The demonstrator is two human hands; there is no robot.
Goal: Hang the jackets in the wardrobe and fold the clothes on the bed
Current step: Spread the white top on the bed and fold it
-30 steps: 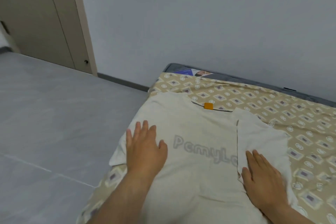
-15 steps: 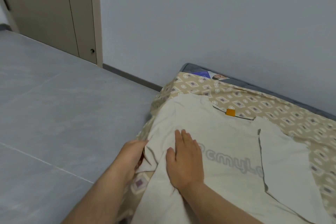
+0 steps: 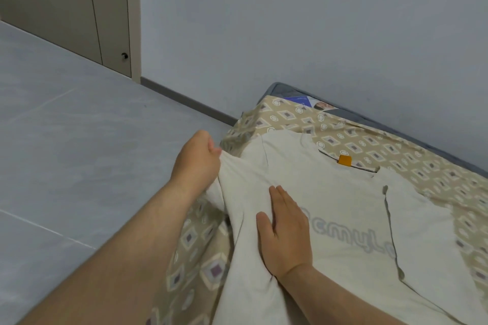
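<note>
One cream cotton T-shirt [image 3: 330, 192] lettered "emyL" lies at the beige diamond-patterned bed [image 3: 422, 166] edge; left hand [image 3: 196, 163] grips its sleeve [image 3: 235, 166], right hand [image 3: 286, 229] presses flat.

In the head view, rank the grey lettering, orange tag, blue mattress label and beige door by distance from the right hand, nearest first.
From the right hand:
1. Grey lettering: just right of it, on the shirt.
2. Orange tag: at the collar, beyond the hand.
3. Blue mattress label: far corner of the bed.
4. Beige door: farthest, upper left.
</note>
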